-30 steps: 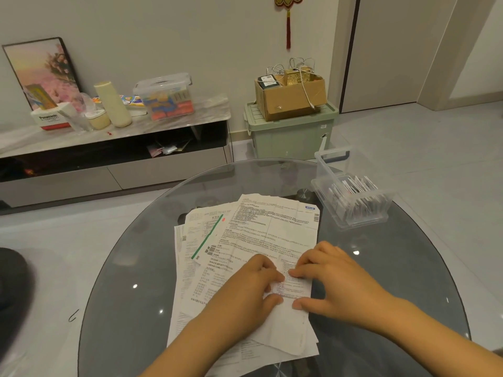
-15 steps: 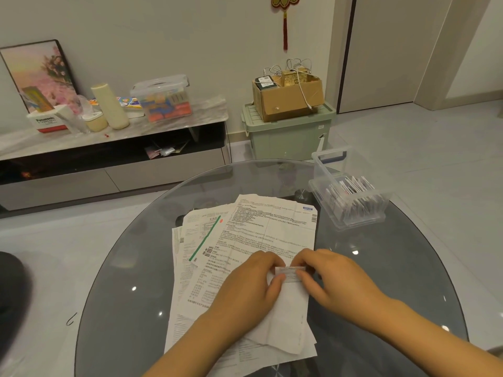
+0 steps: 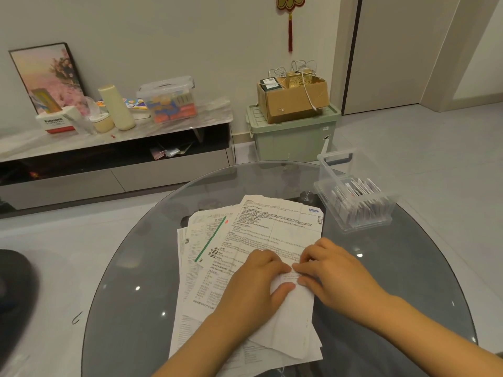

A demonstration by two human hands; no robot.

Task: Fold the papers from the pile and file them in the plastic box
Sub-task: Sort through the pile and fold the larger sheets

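Note:
A pile of printed papers (image 3: 261, 227) lies on the round glass table (image 3: 136, 268). On top of it lies a narrow white sheet (image 3: 292, 319), its far end folded toward me. My left hand (image 3: 255, 284) pinches that folded end from the left with thumb and fingers. Touching it from the right, my right hand (image 3: 332, 270) pinches the same fold with curled fingers. The clear plastic box (image 3: 353, 191) stands at the table's far right edge and holds several folded papers standing upright.
Beyond the table are a low TV bench (image 3: 114, 148) with boxes and bottles, a green storage bin (image 3: 294, 134) with a cardboard box (image 3: 294, 99) on it, and a closed door. A dark round object (image 3: 13, 289) is on the floor at left.
Both hands have rolled the narrow sheet's far end over toward me, and the fold now sits slightly nearer. The pile and box have not moved.

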